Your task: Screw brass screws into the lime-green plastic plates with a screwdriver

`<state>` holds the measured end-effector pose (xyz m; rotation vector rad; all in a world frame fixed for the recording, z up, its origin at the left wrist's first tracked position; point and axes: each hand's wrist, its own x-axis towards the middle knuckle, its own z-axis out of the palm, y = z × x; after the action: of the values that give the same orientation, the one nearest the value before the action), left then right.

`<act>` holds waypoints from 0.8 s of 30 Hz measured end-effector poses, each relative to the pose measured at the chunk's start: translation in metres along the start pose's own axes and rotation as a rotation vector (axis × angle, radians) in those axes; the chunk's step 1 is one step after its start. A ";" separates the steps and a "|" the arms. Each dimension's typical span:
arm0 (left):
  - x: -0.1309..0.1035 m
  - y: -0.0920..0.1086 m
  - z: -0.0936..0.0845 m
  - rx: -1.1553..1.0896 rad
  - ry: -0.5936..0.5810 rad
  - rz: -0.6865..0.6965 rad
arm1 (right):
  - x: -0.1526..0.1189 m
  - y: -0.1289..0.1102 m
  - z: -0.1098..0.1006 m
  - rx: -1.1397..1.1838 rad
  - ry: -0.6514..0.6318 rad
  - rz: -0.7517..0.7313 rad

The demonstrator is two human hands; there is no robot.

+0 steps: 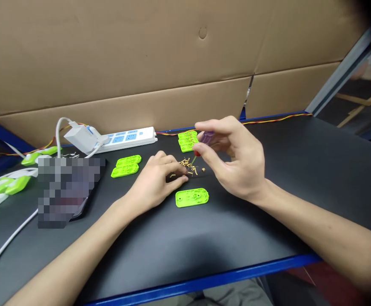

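My right hand grips a screwdriver with a purple and red handle, its thin shaft slanting down to the left. The tip is by the fingertips of my left hand, beside a pile of small brass-coloured pieces. My left thumb and fingers are pinched near the tip; anything between them is too small to make out. Nearer to me lies a green plastic shell, its ribbed inside facing up. More green shells stand behind the pile, and two others lie left of my left hand.
A white power strip with a plugged-in adapter is at the back left. A dark, pixelated device, white cables and green-and-white plugs occupy the left. Cardboard stands behind the black table.
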<state>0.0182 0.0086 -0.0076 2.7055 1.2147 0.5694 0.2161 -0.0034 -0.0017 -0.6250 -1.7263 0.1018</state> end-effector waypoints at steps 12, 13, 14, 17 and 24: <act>-0.002 -0.003 -0.008 -0.012 -0.032 0.015 | 0.002 0.012 -0.002 -0.096 0.018 0.022; -0.002 -0.003 -0.008 -0.017 -0.034 0.012 | 0.002 0.012 -0.002 -0.102 0.023 0.026; -0.002 -0.003 -0.008 -0.020 -0.035 0.008 | 0.002 0.013 -0.002 -0.107 0.028 0.027; -0.002 -0.002 -0.009 -0.025 -0.049 -0.003 | 0.001 0.014 -0.001 -0.115 0.031 0.029; -0.004 -0.002 -0.012 -0.006 -0.093 -0.022 | -0.001 0.019 0.001 -0.086 0.043 0.069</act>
<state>0.0098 0.0066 0.0022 2.6774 1.2160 0.4378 0.2218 0.0121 -0.0106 -0.7453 -1.6744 0.0620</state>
